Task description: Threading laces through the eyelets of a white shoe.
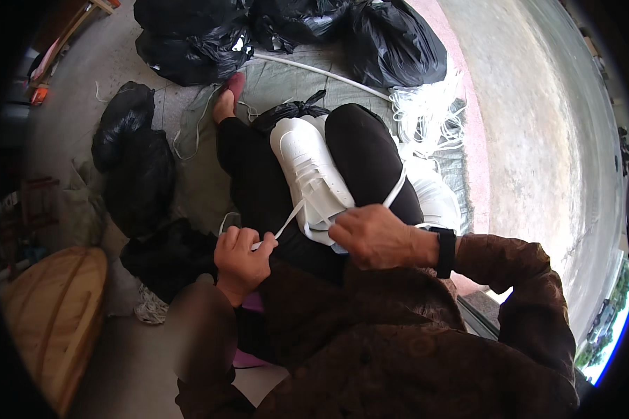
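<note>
— Head view, looking down: what sits around your hands, starting with the biggest?

— Beyond my grip, at the far end, black bags point(293, 31) are piled up, with more of them off to the left of my left hand. Under everything lies a grey-green mat point(272, 84). My legs in black trousers point(363, 153) stretch away from my hands, and a bundle of white laces point(426, 115) lies past my right knee, well apart from my fingers.

— And the thing you are working on?

— A white shoe point(307, 171) rests on my lap between my legs, its heel end just under my right hand, its toe pointing away from me.

— What is each hand doing?

— My left hand point(241, 258) is clenched on one end of a flat white lace point(286, 222); that strand runs taut from my fist up to the shoe's eyelets. My right hand point(377, 237), with a black watch point(445, 251) on its wrist, is closed over the shoe's near end, pinching the other strand, which runs up past my right knee.

— Are the two hands touching?

— No, they are near each other, with the lace stretched between them.
</note>
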Demonstrator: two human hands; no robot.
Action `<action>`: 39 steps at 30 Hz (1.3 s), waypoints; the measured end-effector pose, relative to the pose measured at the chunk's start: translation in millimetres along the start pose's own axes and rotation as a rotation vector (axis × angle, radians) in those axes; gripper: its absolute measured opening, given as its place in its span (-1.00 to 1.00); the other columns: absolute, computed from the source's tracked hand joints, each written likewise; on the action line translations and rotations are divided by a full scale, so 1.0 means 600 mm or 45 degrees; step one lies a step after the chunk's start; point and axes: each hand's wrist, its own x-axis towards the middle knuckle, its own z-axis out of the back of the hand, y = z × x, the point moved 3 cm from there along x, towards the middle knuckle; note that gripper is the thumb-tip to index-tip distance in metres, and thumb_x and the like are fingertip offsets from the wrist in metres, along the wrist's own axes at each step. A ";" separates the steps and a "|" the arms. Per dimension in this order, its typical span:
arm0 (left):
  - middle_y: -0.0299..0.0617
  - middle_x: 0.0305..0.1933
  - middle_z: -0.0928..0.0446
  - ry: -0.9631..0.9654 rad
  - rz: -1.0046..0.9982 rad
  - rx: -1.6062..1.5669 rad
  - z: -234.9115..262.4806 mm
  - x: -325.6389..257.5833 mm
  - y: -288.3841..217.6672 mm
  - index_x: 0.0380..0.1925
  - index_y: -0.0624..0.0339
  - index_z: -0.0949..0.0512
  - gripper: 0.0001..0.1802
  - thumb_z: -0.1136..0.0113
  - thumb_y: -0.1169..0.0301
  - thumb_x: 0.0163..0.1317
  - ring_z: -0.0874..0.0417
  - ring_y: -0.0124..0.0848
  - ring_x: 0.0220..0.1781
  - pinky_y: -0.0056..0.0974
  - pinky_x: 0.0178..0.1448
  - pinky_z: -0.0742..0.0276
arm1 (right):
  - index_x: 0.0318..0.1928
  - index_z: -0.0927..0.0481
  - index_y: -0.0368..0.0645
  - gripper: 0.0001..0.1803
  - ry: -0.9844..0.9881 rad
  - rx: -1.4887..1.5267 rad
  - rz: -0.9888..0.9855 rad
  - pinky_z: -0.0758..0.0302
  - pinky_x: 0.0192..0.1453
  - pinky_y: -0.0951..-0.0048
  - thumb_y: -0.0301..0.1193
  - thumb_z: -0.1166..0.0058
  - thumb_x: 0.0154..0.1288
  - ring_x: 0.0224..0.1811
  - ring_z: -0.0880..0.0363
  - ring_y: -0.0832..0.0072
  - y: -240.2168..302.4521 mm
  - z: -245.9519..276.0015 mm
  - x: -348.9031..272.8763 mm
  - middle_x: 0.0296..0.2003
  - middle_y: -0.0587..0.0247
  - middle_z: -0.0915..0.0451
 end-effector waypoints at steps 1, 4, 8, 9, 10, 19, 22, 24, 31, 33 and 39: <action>-0.18 -0.28 -0.59 -0.004 -0.017 -0.017 0.002 0.015 -0.005 -0.38 0.20 -0.65 -0.82 -0.34 0.30 0.17 -0.58 -0.14 -0.27 -0.10 -0.20 -0.48 | -0.30 -0.44 -0.23 -0.76 0.076 0.035 0.013 -0.54 -0.34 0.18 -0.44 -0.24 0.10 -0.36 -0.63 0.16 0.009 -0.010 -0.014 -0.41 0.13 -0.52; 0.05 0.14 -0.48 -0.199 0.221 -0.427 0.011 0.057 -0.002 0.02 0.25 -0.59 -0.55 -0.28 0.15 0.27 -0.50 -0.05 0.17 -0.09 0.32 -0.35 | -0.30 -0.45 -0.22 -0.76 -0.234 0.228 -0.107 -0.54 -0.37 0.16 -0.46 -0.27 0.09 -0.42 -0.62 0.11 0.011 -0.010 -0.011 -0.44 0.12 -0.51; -0.08 -0.41 -0.61 0.344 0.963 -1.249 -0.053 0.126 -0.015 -0.32 0.37 -0.54 -0.58 -0.17 0.13 0.41 -0.63 -0.40 -0.48 -0.36 -0.38 -0.53 | -0.36 -0.48 -0.19 -0.80 -0.423 0.455 -0.289 -0.54 -0.42 0.16 -0.52 -0.29 0.07 -0.47 -0.62 0.08 0.025 0.026 0.030 -0.51 0.10 -0.52; -0.14 -0.55 -0.58 0.751 1.117 -1.270 -0.060 0.143 -0.019 -0.40 0.36 -0.52 -0.56 -0.15 0.13 0.42 -0.58 -0.45 -0.65 -0.42 -0.56 -0.46 | -0.39 -0.49 -0.19 -0.82 -0.494 0.498 -0.319 -0.54 -0.43 0.17 -0.54 -0.28 0.07 -0.47 -0.63 0.07 0.011 0.036 0.036 -0.54 0.08 -0.53; -0.28 -0.70 -0.42 0.972 1.173 -1.190 -0.070 0.151 -0.018 -0.45 0.32 -0.52 -0.58 -0.17 0.15 0.41 -0.37 -0.56 -0.78 -0.43 -0.70 -0.22 | -0.41 -0.52 -0.21 -0.86 -0.500 0.577 -0.460 -0.58 -0.38 0.23 -0.54 -0.26 0.07 -0.42 -0.67 0.07 -0.012 0.038 0.037 -0.54 0.05 -0.59; -0.33 -0.75 -0.27 0.691 0.761 -1.167 -0.084 0.155 0.037 -0.48 0.27 -0.50 -0.79 -0.30 0.39 0.19 -0.23 -0.45 -0.77 -0.30 -0.64 -0.14 | -0.38 -0.62 -0.35 -0.81 -0.545 0.799 -0.934 -0.56 -0.26 0.38 -0.43 -0.26 0.10 -0.43 -0.64 0.44 -0.102 0.082 0.072 -0.49 0.09 -0.66; -0.21 -0.68 -0.37 0.256 -0.061 -0.356 -0.056 0.187 0.036 -0.49 0.22 -0.48 -0.86 -0.26 0.48 0.01 -0.39 -0.25 -0.68 -0.17 -0.54 -0.34 | -0.37 -0.63 -0.35 -0.80 -0.551 0.806 -0.969 -0.56 -0.26 0.37 -0.43 -0.27 0.09 -0.41 -0.64 0.43 -0.115 0.076 0.071 -0.48 0.07 -0.66; -0.23 -0.56 -0.47 0.249 -0.427 -0.069 -0.054 0.174 0.026 -0.50 0.09 -0.45 -0.84 -0.23 0.48 -0.11 -0.58 -0.25 -0.51 -0.16 -0.38 -0.50 | -0.36 -0.63 -0.35 -0.80 -0.555 0.801 -0.981 -0.56 -0.26 0.37 -0.43 -0.27 0.10 -0.41 -0.64 0.43 -0.126 0.075 0.069 -0.48 0.07 -0.66; -0.05 -0.40 -0.57 0.297 0.730 -0.922 -0.049 0.142 0.027 -0.34 0.32 -0.49 -0.70 -0.27 0.26 0.26 -0.64 -0.22 -0.50 -0.25 -0.51 -0.57 | -0.37 -0.62 -0.36 -0.81 -0.581 0.900 -0.958 -0.55 -0.28 0.38 -0.45 -0.27 0.09 -0.42 -0.63 0.46 -0.122 0.077 0.086 -0.49 0.08 -0.65; 0.04 -0.31 -0.61 1.308 1.616 -1.846 -0.086 0.126 0.033 -0.28 0.40 -0.51 -0.51 -0.19 0.06 0.39 -0.68 -0.25 -0.50 -0.26 -0.54 -0.60 | -0.38 -0.62 -0.37 -0.82 -0.564 0.921 -0.920 -0.55 -0.28 0.38 -0.46 -0.26 0.09 -0.42 -0.63 0.45 -0.112 0.077 0.096 -0.50 0.07 -0.65; -0.34 -0.64 -0.35 0.969 2.010 -2.208 -0.096 0.131 0.028 -0.28 0.29 -0.55 -0.68 -0.19 0.20 0.42 -0.22 -0.55 -0.70 -0.47 -0.58 -0.15 | -0.34 -0.63 -0.36 -0.81 -0.571 0.969 -0.971 -0.55 -0.26 0.41 -0.44 -0.25 0.14 -0.40 -0.63 0.49 -0.108 0.069 0.085 -0.47 0.12 -0.66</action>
